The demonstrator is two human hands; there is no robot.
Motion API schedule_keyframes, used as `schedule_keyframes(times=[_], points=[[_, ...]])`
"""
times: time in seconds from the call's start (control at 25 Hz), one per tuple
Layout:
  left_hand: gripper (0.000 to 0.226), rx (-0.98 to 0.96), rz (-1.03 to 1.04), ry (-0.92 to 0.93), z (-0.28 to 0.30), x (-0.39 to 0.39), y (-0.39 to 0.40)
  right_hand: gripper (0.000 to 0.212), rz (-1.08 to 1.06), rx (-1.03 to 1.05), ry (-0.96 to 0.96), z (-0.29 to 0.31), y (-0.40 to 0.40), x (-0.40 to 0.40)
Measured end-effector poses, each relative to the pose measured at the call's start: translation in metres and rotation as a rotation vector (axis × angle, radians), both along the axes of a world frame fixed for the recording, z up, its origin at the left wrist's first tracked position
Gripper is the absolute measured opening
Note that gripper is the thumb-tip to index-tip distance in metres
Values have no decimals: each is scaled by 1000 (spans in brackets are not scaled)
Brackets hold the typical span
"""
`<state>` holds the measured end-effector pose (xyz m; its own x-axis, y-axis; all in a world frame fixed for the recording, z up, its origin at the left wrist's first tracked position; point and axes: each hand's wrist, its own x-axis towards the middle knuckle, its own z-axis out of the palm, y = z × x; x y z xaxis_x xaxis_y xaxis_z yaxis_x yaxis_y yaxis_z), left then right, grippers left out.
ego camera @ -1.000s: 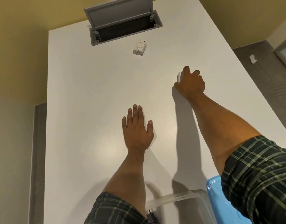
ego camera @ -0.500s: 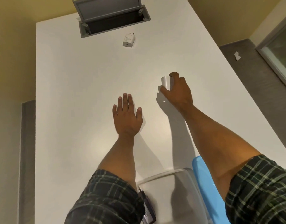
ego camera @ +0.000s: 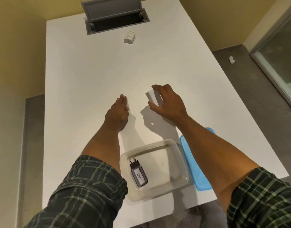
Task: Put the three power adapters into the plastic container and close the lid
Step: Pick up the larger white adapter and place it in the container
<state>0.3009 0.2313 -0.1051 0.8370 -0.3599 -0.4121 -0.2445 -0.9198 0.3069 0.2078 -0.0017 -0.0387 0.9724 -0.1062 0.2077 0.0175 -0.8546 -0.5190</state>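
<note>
So here we've got our right hand [ego camera: 168, 102] wrapped around a white adapter [ego camera: 151, 96], thumb on the near side and fingers curled over the far side, so it's properly pinched between them. Can't really tell if the block is touching the white table [ego camera: 85, 66] or just lifted off it; there's a shadow under the hand, that's all we can say.

Our left hand [ego camera: 117, 112] is holding nothing. Fingers are straight and together, the hand is tipped on its edge, and it sits just beside the right one, on or just over the tabletop.

Closer to us is the clear plastic container [ego camera: 174, 144], lid off. A black adapter [ego camera: 138, 174] lies inside at its left side, prongs pointing away from us, with a white label reading 030. The blue lid [ego camera: 200, 175] lies flat on the table right next to the container's right side, partly hidden under our right forearm.

Another white adapter [ego camera: 129, 37] sits way up at the far end of the table, just beside the grey cable hatch [ego camera: 111, 9], whose flap stands open.
</note>
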Motion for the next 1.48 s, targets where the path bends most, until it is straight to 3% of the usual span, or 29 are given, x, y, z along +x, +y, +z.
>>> schedule_keyframes(times=[0.24, 0.4, 0.76, 1.28, 1.48], points=[[62, -30, 95, 131, 23, -57, 38, 62, 182, -23, -19, 19, 19, -47], [64, -42, 147, 184, 28, -106, 64, 79, 329, -57, 57, 31, 33, -82], [67, 72, 149, 106, 25, -214, 85, 85, 676, -342, 143, 35, 63, -139], [74, 199, 126, 141, 14, -281, 84, 58, 932, -780, 361, 27, 61, -161], [73, 198, 138, 128, 11, -285, 84, 60, 969, -841, 359, 20, 68, -160]])
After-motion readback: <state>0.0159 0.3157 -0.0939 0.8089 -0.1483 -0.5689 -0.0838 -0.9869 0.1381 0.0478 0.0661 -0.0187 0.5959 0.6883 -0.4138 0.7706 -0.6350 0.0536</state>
